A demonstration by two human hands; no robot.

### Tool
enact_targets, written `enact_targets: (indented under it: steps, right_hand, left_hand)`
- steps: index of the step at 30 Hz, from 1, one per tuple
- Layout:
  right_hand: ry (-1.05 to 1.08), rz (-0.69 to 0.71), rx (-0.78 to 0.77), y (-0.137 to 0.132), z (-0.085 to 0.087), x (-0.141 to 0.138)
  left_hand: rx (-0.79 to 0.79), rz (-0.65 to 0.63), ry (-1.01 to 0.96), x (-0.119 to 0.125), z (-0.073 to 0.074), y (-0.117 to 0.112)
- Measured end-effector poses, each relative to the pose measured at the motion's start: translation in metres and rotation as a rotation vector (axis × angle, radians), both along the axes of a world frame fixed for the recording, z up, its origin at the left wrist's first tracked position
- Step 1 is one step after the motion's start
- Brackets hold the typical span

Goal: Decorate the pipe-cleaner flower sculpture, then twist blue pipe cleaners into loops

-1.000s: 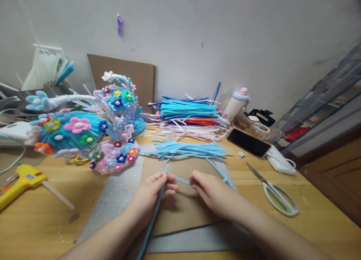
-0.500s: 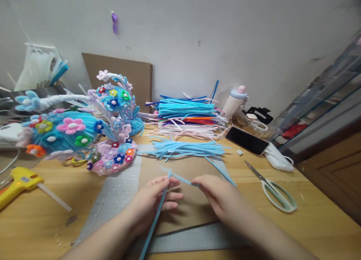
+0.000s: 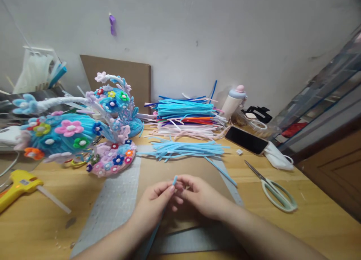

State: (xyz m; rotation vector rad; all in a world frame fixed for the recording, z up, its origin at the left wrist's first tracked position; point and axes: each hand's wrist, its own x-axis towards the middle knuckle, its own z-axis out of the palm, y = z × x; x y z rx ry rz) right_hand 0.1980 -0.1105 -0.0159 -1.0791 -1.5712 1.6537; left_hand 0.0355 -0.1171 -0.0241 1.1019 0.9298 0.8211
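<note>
A light blue pipe cleaner (image 3: 175, 180) is pinched in my left hand (image 3: 158, 199); its tip pokes up between the fingers and its tail runs down past the wrist. My right hand (image 3: 201, 198) has come up against the left, its fingertips closed around the same spot, where the strand is mostly hidden. Both hands hover over a brown cardboard sheet (image 3: 158, 169) on a grey cutting mat (image 3: 113, 199). Beyond them lies a bunch of light blue pipe cleaners (image 3: 186, 149), with a single loose strand (image 3: 221, 172) to its right.
Scissors (image 3: 272, 190), a phone (image 3: 246, 139) and a bottle (image 3: 232, 104) are on the right. A stack of coloured pipe cleaners (image 3: 186, 115) stands at the back. Flower-covered decorations (image 3: 64, 134) and a yellow glue gun (image 3: 22, 184) occupy the left.
My right hand has moved left to meet my left hand. The strand that stretched between them is now tucked at the fingertips. The view has shifted slightly.
</note>
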Motion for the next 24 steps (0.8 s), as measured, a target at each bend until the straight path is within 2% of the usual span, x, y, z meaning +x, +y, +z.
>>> enact_targets:
  steps: [2, 4, 6, 9, 13, 16, 19, 24]
  right_hand:
    - [-0.044, -0.103, 0.171, 0.005, -0.003, -0.001]
    - [-0.099, -0.163, 0.252, 0.006, -0.004, 0.002]
    - [-0.133, -0.17, 0.273, 0.004, -0.005, 0.004]
    - [-0.134, -0.167, 0.287, -0.002, -0.007, 0.003]
    - [-0.161, -0.091, 0.334, -0.009, -0.008, 0.0]
    - [-0.248, -0.134, 0.413, -0.009, -0.008, 0.0]
    - [-0.199, -0.159, 0.386, -0.01, -0.009, -0.001]
    - [-0.084, -0.174, 0.177, -0.013, -0.012, -0.004]
  left_hand:
    - [0.141, 0.103, 0.121, -0.004, 0.001, 0.003]
    - [0.181, 0.116, 0.184, -0.006, 0.002, 0.005]
    - [0.094, 0.094, 0.169, -0.007, 0.002, 0.006]
    - [-0.025, 0.136, 0.105, -0.004, 0.003, 0.003]
    - [-0.062, 0.152, 0.071, 0.0, 0.004, 0.001]
    - [-0.062, 0.165, 0.05, 0.0, 0.004, 0.001]
    - [-0.06, 0.188, 0.045, 0.001, 0.003, 0.001]
    - [-0.095, 0.172, 0.067, 0.003, 0.004, -0.001]
